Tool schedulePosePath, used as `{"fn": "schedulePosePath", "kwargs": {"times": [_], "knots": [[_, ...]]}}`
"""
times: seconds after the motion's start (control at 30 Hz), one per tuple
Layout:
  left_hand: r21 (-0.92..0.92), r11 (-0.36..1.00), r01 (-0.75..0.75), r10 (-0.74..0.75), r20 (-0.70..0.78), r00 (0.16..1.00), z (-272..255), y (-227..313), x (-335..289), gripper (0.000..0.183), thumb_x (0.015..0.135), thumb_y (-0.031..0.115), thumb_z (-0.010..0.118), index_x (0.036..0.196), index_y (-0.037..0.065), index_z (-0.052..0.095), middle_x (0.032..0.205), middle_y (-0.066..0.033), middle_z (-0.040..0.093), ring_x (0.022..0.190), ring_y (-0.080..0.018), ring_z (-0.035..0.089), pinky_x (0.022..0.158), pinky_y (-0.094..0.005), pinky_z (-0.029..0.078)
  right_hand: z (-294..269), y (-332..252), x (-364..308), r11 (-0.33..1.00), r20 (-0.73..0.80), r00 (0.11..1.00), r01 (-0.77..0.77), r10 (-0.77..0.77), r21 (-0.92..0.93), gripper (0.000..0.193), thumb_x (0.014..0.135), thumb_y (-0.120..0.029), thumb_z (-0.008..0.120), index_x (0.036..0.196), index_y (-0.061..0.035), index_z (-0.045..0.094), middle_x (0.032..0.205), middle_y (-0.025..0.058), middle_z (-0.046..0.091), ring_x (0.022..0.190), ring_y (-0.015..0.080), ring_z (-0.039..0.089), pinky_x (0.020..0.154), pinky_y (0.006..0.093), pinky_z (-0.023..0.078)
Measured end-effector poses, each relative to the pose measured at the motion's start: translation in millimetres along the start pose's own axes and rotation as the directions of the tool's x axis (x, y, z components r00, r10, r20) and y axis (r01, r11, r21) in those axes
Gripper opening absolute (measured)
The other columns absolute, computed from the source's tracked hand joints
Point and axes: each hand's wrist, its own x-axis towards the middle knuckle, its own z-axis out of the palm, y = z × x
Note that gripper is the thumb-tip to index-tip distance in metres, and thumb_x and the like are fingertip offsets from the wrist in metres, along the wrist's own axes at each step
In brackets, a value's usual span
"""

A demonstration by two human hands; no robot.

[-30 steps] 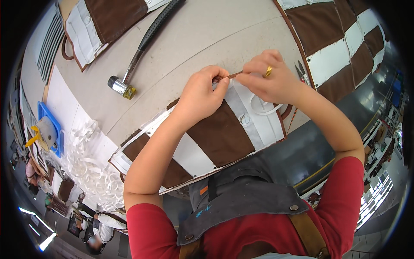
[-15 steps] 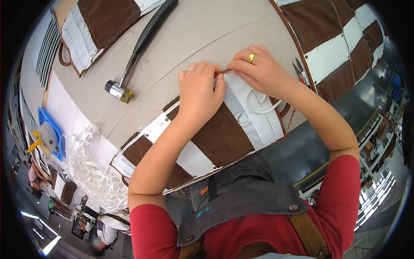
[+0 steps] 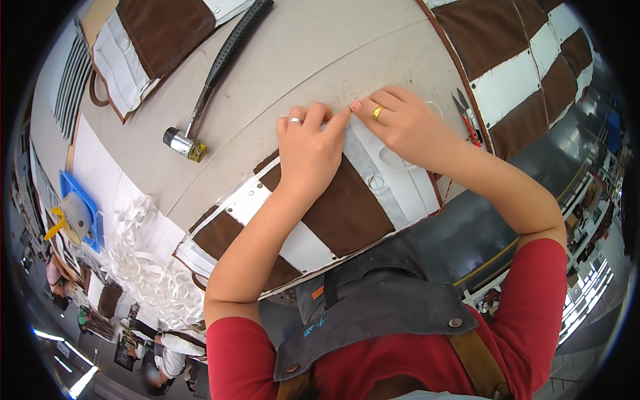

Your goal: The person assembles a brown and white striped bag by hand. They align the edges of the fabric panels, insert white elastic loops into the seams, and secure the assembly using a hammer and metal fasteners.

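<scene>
A brown and white panel [image 3: 347, 207] with a brown edging and small metal studs lies on the worktable, partly over its near edge. At the panel's far edge my left hand [image 3: 310, 150] is closed, thumb and forefinger pinching the rim. Just beside it my right hand [image 3: 403, 130] is closed on the same rim, its fingertips almost touching the left ones. A narrow white strip [image 3: 393, 160] loops out beneath my right hand; I cannot tell if its end is between the fingers. The pinched rim is mostly hidden by the fingertips.
A mallet [image 3: 203, 100] with a black grip lies beyond my left hand. Red-handled snips [image 3: 471, 120] rest by another brown and white piece [image 3: 513, 73] on the right. A heap of white strips [image 3: 150, 270] and a blue tape dispenser [image 3: 99, 220] are at left; a similar panel [image 3: 167, 37] lies far left.
My right hand has turned, its wrist lower and its fingertips closer to the left ones. The white loop has shifted partly under it. My left hand has rolled slightly, its thumb now against the forefinger.
</scene>
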Motion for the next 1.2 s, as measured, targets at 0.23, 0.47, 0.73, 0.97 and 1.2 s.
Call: {"fn": "schedulePosePath", "kwargs": {"times": [0.23,0.47,0.73,0.97,1.2], "knots": [[-0.067,0.997,0.047,-0.046,0.017,0.999,-5,-3,-1,0.027,0.078,0.009,0.068,0.104,0.013,0.062,0.089,-0.0041,0.055,0.080,-0.0217,0.054,0.072,-0.0357,0.036,-5,-3,2,0.815,0.159,0.892,-0.452,0.423,0.363,0.036,0.077,0.001,0.058,0.112,-0.0026,0.060,0.100,0.0057,0.061,0.096,0.0217,0.057,0.083,0.0347,0.047],[-0.179,0.977,0.115,-0.113,0.019,0.993,-5,-6,-1,0.029,0.078,0.012,0.069,0.104,0.007,0.057,0.091,-0.0058,0.054,0.084,-0.0236,0.053,0.073,-0.0361,0.036,3,-13,-8,0.930,-0.002,0.970,-0.232,0.242,0.286,0.036,0.077,0.002,0.057,0.112,-0.0052,0.060,0.107,0.0078,0.063,0.102,0.0250,0.059,0.085,0.0381,0.047],[-0.262,0.956,0.133,-0.124,0.049,0.991,-10,-7,1,0.014,0.078,0.008,0.067,0.091,0.009,0.061,0.089,-0.0051,0.054,0.085,-0.0238,0.052,0.071,-0.0362,0.035,6,-15,-5,0.828,0.063,0.921,-0.373,0.383,0.419,0.037,0.074,0.005,0.058,0.110,-0.0031,0.060,0.103,0.0067,0.062,0.098,0.0239,0.058,0.080,0.0351,0.050],[-0.360,0.902,0.237,-0.209,0.115,0.971,-18,-12,5,0.012,0.079,0.007,0.066,0.090,0.004,0.060,0.085,-0.0088,0.057,0.078,-0.0272,0.057,0.069,-0.0376,0.044,9,-16,-5,0.890,-0.007,0.945,-0.305,0.326,0.339,0.036,0.071,0.008,0.059,0.104,-0.0037,0.063,0.098,0.0032,0.061,0.094,0.0219,0.058,0.072,0.0312,0.052],[-0.292,0.923,0.252,-0.224,0.127,0.966,-22,-9,6,0.009,0.079,0.008,0.066,0.082,0.003,0.060,0.080,-0.0087,0.057,0.073,-0.0266,0.057,0.063,-0.0370,0.046,10,-15,-6,0.951,-0.038,0.974,-0.208,0.222,0.227,0.041,0.069,0.003,0.059,0.107,-0.0114,0.064,0.100,0.0021,0.059,0.095,0.0205,0.058,0.070,0.0295,0.052]]}}
